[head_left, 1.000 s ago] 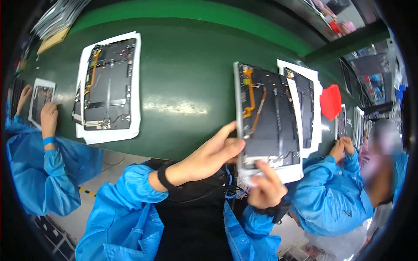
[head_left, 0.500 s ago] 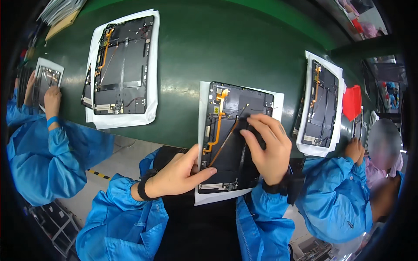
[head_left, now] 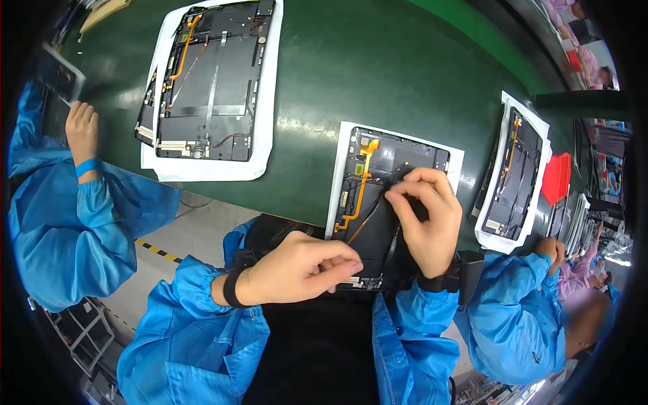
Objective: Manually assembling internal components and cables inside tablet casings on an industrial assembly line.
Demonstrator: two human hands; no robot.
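Note:
In front of me an open black tablet housing (head_left: 372,244) lies on a white sheet (head_left: 341,158). An orange flex cable (head_left: 363,189) runs down its left side, and thin dark cables cross its middle. Over the upper middle, my right hand (head_left: 432,226) is closed in a pinch, with a small dark piece showing at its fingertips; its kind is unclear. My left hand (head_left: 293,270) hovers by the housing's lower left corner. Its thumb and index finger are pressed together, and whatever they may hold is hidden. Both hands cover parts of the housing.
More open housings on white sheets lie on the green table (head_left: 317,74): a stack (head_left: 223,128) at left and another (head_left: 520,169) at right. A red piece (head_left: 557,179) is beyond the latter. Co-workers in blue sleeves (head_left: 81,243) sit on both sides.
My left hand has let go of the housing's left edge and moved right, its fingers now pinched. My right hand stays pinched over the upper middle. The whole view has shifted slightly.

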